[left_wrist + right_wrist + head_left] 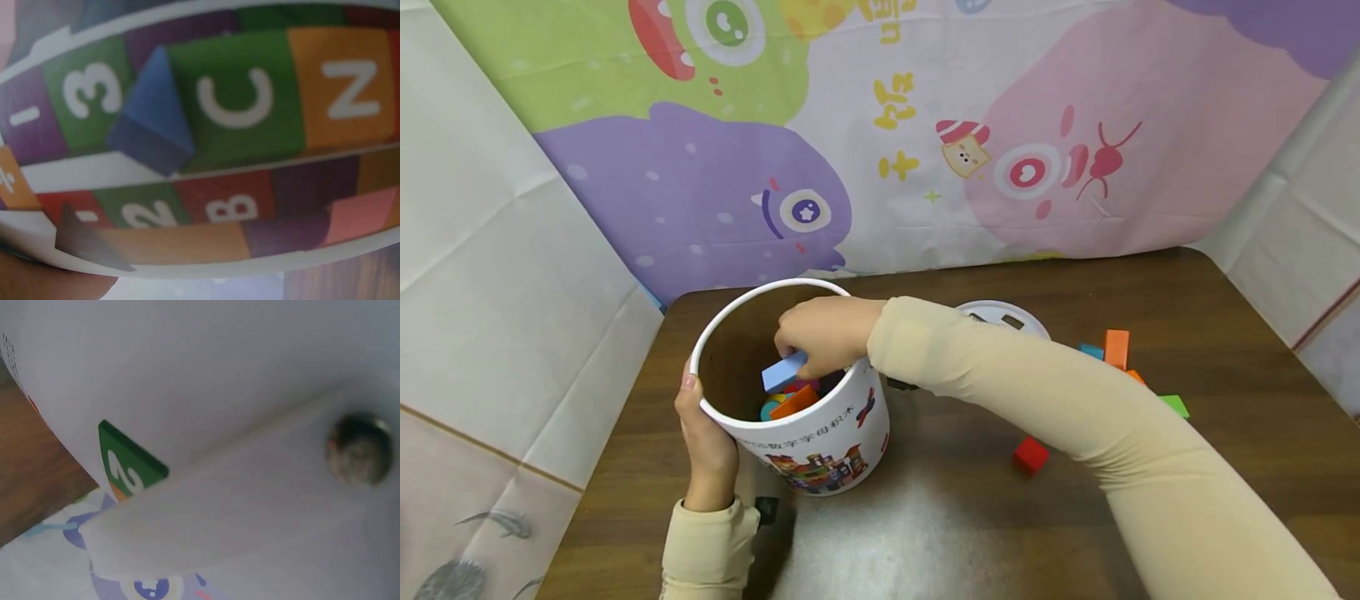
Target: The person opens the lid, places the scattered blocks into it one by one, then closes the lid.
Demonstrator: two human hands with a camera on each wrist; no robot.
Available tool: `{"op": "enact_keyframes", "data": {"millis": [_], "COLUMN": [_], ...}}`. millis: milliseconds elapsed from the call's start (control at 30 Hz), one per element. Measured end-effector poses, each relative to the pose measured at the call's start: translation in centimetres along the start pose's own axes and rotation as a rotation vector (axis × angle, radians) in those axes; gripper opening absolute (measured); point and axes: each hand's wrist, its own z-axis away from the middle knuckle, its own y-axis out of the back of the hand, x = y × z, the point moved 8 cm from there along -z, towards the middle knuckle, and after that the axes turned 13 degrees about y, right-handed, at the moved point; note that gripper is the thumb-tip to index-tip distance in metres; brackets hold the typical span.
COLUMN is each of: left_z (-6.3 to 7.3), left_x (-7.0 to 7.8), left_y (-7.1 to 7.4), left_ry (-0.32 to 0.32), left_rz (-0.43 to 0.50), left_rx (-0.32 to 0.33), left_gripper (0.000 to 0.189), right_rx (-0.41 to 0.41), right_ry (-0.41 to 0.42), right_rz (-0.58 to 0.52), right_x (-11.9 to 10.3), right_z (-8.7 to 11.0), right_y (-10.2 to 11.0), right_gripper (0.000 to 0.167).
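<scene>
A white bucket (857, 417) with printed pictures stands tilted on the table, its mouth facing me. My left hand (707, 446) holds its left side, with a fingertip at the rim; the other fingers are mostly hidden. Over the bucket's mouth, my right hand (827, 333) pinches a light blue block (783, 372). Below that lie more blocks, among them an orange block (795, 402). The left wrist view shows the bucket's printed letters and numbers (234, 100) close up. In the right wrist view are the white bucket wall (187, 375) and a riveted white strap (219, 512).
A white lid (1000, 315) lies behind my right forearm. On the table's right are a red block (1031, 456), an orange block (1117, 348), a blue block (1091, 351) and a green block (1176, 406). A cartoon-print cloth (910, 225) hangs along the table's back edge.
</scene>
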Motion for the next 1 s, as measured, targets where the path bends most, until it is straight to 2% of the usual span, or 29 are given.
{"op": "enact_keyframes", "data": {"millis": [133,167,367,600,700,833,933,1000], "left_z": [0.0,0.1,0.3,0.2,0.2,0.3,0.3,0.3], "left_x": [0.0,0.4,0.5,0.5,0.5,0.6,0.4,0.2], "left_y": [0.0,-0.2,-0.4,-0.4,-0.3,-0.3,-0.3,-0.4], "left_ry": [0.007,0.02,0.056,0.045,0.045,0.048,0.046,0.037], "left_rz": [-0.016,-0.052,-0.064,-0.059,-0.06,-0.062,-0.043,-0.038], "left_rx": [0.011,0.039,0.062,0.054,0.06,0.064,0.049,0.036], "left_gripper": [0.053,0.054,0.053,0.054,0.053,0.053,0.053,0.054], "right_rx": [-0.046,-0.063,-0.138,-0.142,-0.107,-0.006,0.113,0.223], "right_ry": [-0.015,-0.02,-0.05,-0.042,-0.025,0.046,0.124,0.175], "right_rz": [-0.016,-0.019,-0.028,-0.02,-0.034,-0.096,-0.124,-0.089], "right_x": [0.1,0.1,0.2,0.2,0.2,-0.2,-0.9,-1.4], "right_z": [-0.4,-0.4,-0.3,-0.5,-0.5,-0.2,1.2,2.9], "right_y": [-0.6,-0.8,-1.6,-1.7,-1.4,-0.4,0.6,1.4], "right_gripper": [0.015,0.012,0.012,0.014,0.015,0.02,0.023,0.024]}}
